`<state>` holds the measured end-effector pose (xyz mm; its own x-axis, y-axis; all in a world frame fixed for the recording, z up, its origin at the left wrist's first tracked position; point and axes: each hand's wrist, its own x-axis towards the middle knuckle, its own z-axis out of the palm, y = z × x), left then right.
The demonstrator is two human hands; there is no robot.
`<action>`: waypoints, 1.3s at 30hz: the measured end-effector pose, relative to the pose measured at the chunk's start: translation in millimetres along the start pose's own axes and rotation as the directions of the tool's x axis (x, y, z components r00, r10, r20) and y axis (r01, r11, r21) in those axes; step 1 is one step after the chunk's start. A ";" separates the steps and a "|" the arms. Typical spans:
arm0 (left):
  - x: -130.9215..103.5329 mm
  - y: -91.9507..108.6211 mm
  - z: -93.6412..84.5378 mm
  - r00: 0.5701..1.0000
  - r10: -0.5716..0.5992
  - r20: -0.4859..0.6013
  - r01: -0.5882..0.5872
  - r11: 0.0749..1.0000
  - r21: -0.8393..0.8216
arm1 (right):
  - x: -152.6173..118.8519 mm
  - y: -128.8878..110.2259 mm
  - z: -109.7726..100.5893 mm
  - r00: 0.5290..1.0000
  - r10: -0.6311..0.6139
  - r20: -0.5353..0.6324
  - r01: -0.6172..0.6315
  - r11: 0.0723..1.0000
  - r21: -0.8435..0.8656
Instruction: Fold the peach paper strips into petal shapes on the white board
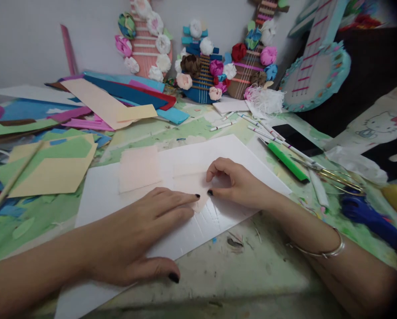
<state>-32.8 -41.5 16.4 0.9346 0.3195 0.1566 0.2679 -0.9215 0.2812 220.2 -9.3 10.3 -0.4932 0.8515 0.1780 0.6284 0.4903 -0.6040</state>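
A white sheet [145, 230] lies tilted across the table in front of me. My left hand [145, 235] rests flat on it, fingers stretched out and thumb spread. The left fingertips touch a thin pale pink paper piece [188, 182], faint against the white. At that piece's right edge is my right hand [241, 184], its fingers curled and the thumb tip a little apart from the index finger. I see nothing held between them. A pale pink paper square [140, 167], apparently layered, lies on the sheet beyond my left hand.
Coloured paper strips [118, 95] and cream and green paper [56, 168] pile up at left, with a thin stick [13, 181]. To the right are a green cutter [286, 161], scissors [338, 179], a black phone [298, 139] and a blue-handled tool [374, 221]. Flower-decorated instrument models [203, 66] stand behind.
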 end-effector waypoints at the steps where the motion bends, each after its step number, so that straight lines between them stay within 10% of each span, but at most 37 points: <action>1: -1.7 -3.1 -0.6 1.000 -0.003 0.001 0.003 1.000 0.001 | -1.2 -1.0 -1.5 0.998 -0.064 -0.015 0.064 0.998 -0.007; 6: -5.2 -14.4 -2.3 0.999 0.008 0.036 -0.010 0.998 0.055 | -8.9 -13.0 -9.6 0.915 -0.381 0.129 0.379 0.924 0.043; 13: -2.6 -18.1 0.2 0.996 0.088 0.012 -0.088 0.993 0.083 | -15.3 -24.6 -6.4 0.840 -0.420 0.343 0.487 0.863 -0.135; 39: 7.1 -58.3 -48.5 0.953 0.137 0.270 -0.147 0.989 0.018 | -16.4 -29.6 -4.6 0.860 -0.380 0.341 0.462 0.863 -0.204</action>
<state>-53.1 25.3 47.0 0.9906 0.1188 -0.0678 0.1316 -0.9623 0.2380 212.5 -36.9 28.8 -0.8680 0.4825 0.1172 0.4372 0.8546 -0.2802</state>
